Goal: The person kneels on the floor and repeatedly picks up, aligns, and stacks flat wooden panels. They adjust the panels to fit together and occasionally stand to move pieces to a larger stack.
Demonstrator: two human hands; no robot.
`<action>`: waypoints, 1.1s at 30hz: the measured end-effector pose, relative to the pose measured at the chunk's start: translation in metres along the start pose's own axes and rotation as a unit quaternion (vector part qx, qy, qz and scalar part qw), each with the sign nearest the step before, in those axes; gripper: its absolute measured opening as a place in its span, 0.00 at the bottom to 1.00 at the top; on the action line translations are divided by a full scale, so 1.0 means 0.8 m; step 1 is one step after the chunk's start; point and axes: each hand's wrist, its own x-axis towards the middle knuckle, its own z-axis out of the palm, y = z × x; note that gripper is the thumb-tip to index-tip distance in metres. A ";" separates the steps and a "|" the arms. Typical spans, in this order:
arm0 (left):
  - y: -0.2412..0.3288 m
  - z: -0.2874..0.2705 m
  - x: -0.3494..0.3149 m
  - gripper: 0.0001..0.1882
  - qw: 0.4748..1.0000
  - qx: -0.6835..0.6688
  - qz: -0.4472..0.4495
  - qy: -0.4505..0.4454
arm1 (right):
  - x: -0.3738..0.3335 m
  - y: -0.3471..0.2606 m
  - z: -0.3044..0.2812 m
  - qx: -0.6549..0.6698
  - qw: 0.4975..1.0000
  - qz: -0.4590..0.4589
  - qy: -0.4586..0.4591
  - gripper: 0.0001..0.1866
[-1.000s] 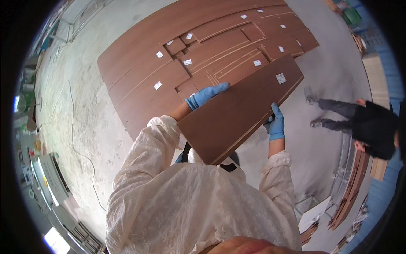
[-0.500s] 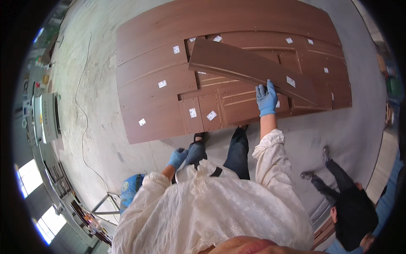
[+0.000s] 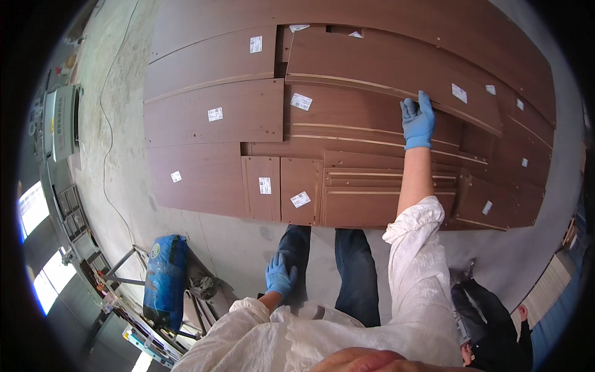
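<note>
Touching the long board (image 3: 372, 59), already on other boards (image 3: 201, 183), with right hand (image 3: 419, 123), can't tell if gripping; resting left hand (image 3: 281, 276), empty.

Grey floor (image 3: 133, 192) bears a cable (image 3: 111, 127) at ten o'clock; toward twelve o'clock a brown panel stack (image 3: 217, 25) carries small labelled boards (image 3: 300, 214)

Blue-gloved hands (image 3: 418, 127), white sleeves (image 3: 418, 273), dark trousers (image 3: 357, 276)
</note>
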 end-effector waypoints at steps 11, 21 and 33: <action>0.019 -0.023 0.030 0.37 0.997 -0.050 -0.032 -0.040 | 0.086 0.082 0.018 -0.014 1.000 -0.002 -0.014 0.14; 0.012 -0.020 0.042 0.37 0.997 -0.044 -0.030 -0.048 | 0.039 0.071 -0.058 -0.046 0.999 0.004 0.020 0.13; 0.013 -0.034 0.054 0.37 0.997 -0.041 -0.023 -0.064 | 0.058 0.082 -0.030 -0.007 1.000 0.004 0.001 0.12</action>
